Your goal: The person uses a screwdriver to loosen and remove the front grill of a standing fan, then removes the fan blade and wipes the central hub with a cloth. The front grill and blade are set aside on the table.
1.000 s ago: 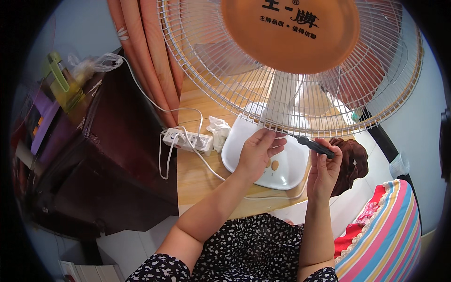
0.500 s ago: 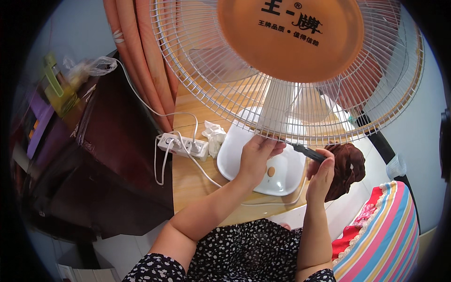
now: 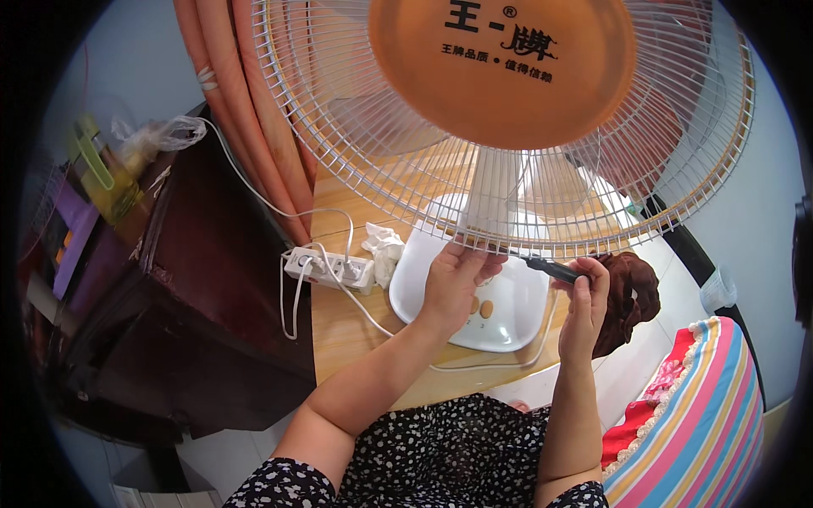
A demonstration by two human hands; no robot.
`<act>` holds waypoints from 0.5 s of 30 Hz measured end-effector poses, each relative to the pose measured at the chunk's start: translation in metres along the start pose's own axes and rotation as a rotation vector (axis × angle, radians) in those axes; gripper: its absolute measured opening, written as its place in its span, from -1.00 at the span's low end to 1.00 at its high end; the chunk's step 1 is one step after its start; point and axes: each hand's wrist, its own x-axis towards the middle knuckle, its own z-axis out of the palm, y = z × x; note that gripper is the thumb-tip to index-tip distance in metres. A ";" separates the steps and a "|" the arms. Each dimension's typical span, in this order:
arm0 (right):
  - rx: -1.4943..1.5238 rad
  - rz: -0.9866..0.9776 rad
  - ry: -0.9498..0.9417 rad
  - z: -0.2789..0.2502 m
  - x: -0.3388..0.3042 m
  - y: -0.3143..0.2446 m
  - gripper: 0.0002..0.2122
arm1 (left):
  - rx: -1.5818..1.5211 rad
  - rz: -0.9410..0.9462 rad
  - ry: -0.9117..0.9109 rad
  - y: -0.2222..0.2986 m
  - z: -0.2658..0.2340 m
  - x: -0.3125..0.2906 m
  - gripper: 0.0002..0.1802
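Note:
A standing electric fan fills the upper middle, with an orange centre disc (image 3: 508,76) on its wire guard (image 3: 381,190) and a white base (image 3: 508,326) below. My left hand (image 3: 453,288) is closed at the guard's lower rim, its fingertips pressed together there and partly hidden. My right hand (image 3: 584,309) grips the handle end of a slim black screwdriver (image 3: 550,269) between thumb and fingers. The tool lies nearly level just under the rim. Its tip points left at the spot by my left fingertips, where the exact contact is too small to make out.
The fan base stands on a wooden table (image 3: 347,356). A white power strip (image 3: 330,269) with plugged cords and crumpled tissue (image 3: 384,252) lie left of it. Dark brown cloth (image 3: 627,296) is beyond my right hand; a striped cover (image 3: 694,415) is at right, a dark cabinet (image 3: 195,322) at left.
The whole view has shifted slightly, with the fan now further left. My right fingers have moved up around the screwdriver's handle end, and the tool lies a little flatter. My left hand stays at the rim.

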 end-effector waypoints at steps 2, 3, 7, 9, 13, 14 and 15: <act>-0.049 0.051 -0.020 -0.005 0.000 0.003 -0.68 | -0.023 0.009 -0.007 -0.001 0.000 0.000 -0.78; -0.078 0.077 -0.046 -0.009 0.000 0.003 -0.68 | -0.035 0.012 -0.009 -0.002 0.000 0.000 -0.78; -0.144 0.060 -0.100 -0.009 0.001 -0.004 -0.76 | -0.024 0.013 -0.009 -0.001 -0.002 0.001 -0.76; -0.190 -0.051 -0.058 -0.003 0.000 -0.006 -0.78 | -0.033 0.020 0.026 0.003 0.002 -0.001 -0.75; -0.116 -0.066 -0.112 -0.004 0.001 -0.005 -0.83 | -0.002 0.042 0.035 0.004 0.001 -0.002 -0.80; -0.104 -0.054 -0.127 -0.007 0.001 -0.005 -0.83 | -0.011 0.041 0.032 0.004 0.000 -0.002 -0.80; -0.093 -0.041 -0.141 -0.009 0.002 -0.004 -0.82 | -0.020 0.040 0.029 0.003 0.000 -0.002 -0.81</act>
